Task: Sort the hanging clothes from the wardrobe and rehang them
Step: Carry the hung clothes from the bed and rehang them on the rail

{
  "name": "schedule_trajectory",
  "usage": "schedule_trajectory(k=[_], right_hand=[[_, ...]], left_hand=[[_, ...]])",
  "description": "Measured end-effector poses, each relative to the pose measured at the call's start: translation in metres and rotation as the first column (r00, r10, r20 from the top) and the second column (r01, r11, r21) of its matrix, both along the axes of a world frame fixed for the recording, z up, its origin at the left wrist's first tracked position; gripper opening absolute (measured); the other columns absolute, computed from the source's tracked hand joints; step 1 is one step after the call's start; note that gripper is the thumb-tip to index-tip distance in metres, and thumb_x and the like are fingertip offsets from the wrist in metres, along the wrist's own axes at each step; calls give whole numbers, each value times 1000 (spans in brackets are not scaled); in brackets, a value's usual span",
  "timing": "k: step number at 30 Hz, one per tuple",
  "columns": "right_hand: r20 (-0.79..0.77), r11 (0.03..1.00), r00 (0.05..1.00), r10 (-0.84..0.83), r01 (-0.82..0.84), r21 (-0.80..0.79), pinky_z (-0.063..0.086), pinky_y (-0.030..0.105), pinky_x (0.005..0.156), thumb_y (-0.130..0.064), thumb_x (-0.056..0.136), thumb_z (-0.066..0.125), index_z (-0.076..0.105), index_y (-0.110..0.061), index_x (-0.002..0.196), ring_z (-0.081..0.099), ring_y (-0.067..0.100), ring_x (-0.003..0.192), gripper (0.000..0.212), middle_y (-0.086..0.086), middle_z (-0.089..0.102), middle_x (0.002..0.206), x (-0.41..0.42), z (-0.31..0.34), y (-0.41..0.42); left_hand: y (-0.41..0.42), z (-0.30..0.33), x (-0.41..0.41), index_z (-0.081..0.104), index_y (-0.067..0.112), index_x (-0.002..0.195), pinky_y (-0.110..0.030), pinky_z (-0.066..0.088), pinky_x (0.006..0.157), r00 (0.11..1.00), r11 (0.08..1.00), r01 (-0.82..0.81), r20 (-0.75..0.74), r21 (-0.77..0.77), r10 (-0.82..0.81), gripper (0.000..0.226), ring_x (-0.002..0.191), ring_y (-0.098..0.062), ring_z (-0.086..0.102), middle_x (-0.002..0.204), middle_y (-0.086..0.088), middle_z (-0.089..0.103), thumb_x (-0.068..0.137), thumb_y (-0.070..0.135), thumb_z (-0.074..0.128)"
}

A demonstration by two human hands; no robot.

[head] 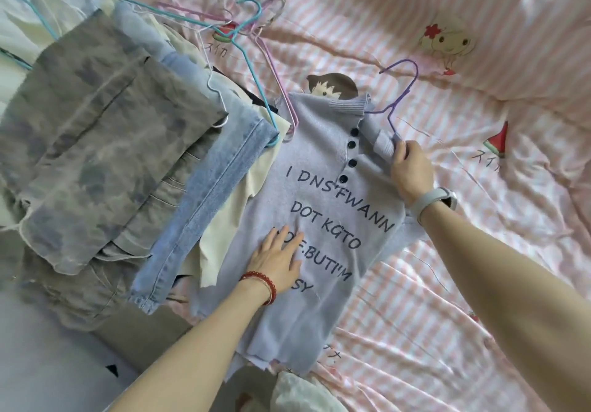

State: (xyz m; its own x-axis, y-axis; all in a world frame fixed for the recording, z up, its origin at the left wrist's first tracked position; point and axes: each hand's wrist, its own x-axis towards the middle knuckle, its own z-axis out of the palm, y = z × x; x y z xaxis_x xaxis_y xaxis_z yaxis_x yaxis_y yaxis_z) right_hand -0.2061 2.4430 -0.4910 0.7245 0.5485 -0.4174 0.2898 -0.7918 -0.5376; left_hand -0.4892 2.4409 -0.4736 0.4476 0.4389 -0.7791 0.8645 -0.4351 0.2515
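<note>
A pale lilac knit top lay face up on the pink striped bedsheet, its dark buttons running down from the collar and dark lettering across the chest. The left hand lay flat on the top's lower front with fingers straight and spread, covering the start of two lines of the lettering. The right hand pinched the top's shoulder together with the lower wire of a purple hanger; how much of that hanger sat inside the top could not be made out, only its hook and one arm showing above the collar. Left of the top, a stack of clothes overlapped its edge: light blue jeans, a cream garment mostly buried beneath them, and grey mottled trousers. Above the top, a tangle of blue and pink hangers lay on the sheet, their lower parts hidden under the stack. The top's hem was partly cut off by a white blurred object at the lower edge.
</note>
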Motion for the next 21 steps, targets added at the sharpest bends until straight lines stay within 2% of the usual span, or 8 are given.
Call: schedule_trajectory(k=[4,9,11,14,16,18,20,21], right_hand=[[57,993,996,-71,65,101,37,33,65,-36,97,36,57,-10,99,55,30,77,34,14,64,87,-24,15,-27],[94,978,991,-97,77,192,22,29,56,-31,94,48,56,-9,82,46,23,61,26,3,51,64,-30,37,-68],[140,969,984,-106,70,238,17,29,52,-25,91,54,56,-6,76,42,24,54,24,2,47,58,-28,43,-85],[199,963,979,-52,-4,268,24,28,49,-21,88,60,58,-6,72,41,20,47,22,-2,44,52,-29,53,-106],[235,961,972,-24,-42,273,27,26,49,-22,88,61,59,-6,72,45,22,45,22,-2,46,52,-29,59,-116],[296,969,955,-32,-43,245,28,27,51,-24,88,60,59,-7,71,53,29,50,24,4,53,54,-23,62,-121],[343,978,937,-65,-8,208,29,28,54,-26,88,59,59,-7,73,58,36,59,24,14,61,62,-13,64,-122],[352,981,934,-68,-2,195,29,30,56,-24,88,59,59,-6,76,59,39,63,23,17,63,66,-8,66,-122]], left_hand=[[25,19,26,33,20,141,-36,22,110,978,987,-155,145,43,148,45,139,-21,16,153,-7,17,96,24,38],[78,50,88,17,17,146,-37,11,114,925,923,-147,381,355,1,57,142,-24,6,155,-10,8,95,21,41],[95,58,116,7,21,148,-41,6,114,919,894,-70,377,442,-115,62,143,-25,-5,156,-8,-2,95,25,40],[106,59,145,4,27,147,-52,-3,112,932,883,199,197,424,-305,56,141,-25,-15,156,-1,-5,98,33,30],[100,57,155,25,25,142,-56,-5,112,922,882,342,68,324,-382,43,142,-26,10,152,-3,23,100,34,24],[86,60,155,45,19,123,-52,12,113,923,888,344,63,305,-379,33,120,-26,46,126,-6,52,100,32,24],[69,67,147,51,15,109,-41,40,93,930,902,255,166,350,-327,29,99,-28,57,106,-6,61,100,31,28],[61,72,141,52,14,107,-37,44,78,932,910,202,215,362,-292,29,93,-29,59,101,-7,62,100,32,29]])
